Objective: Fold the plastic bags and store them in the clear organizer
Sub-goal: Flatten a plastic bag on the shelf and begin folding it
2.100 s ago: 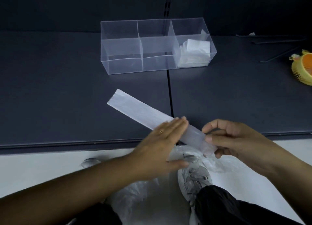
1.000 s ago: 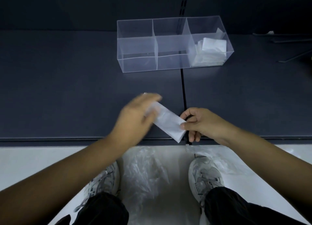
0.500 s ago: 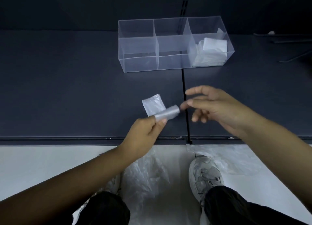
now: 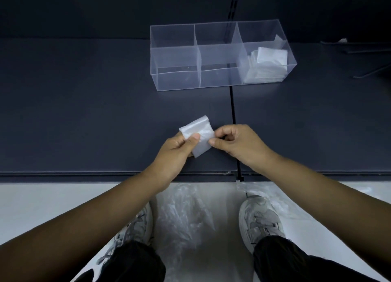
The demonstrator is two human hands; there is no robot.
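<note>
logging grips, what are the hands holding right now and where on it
Both hold one folded plastic bag: the left hand pinches its lower left part, the right hand its right edge.

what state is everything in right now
folded bag, folded small, pinched by both hands
left hand, pinching the bag's left side
right hand, pinching its right edge
clear organizer, left and middle compartments empty
stored bags, folded, stacked in right compartment
loose bags, unfolded on the floor

Both hands (image 4: 211, 148) pinch a folded plastic bag (image 4: 197, 133).
</note>
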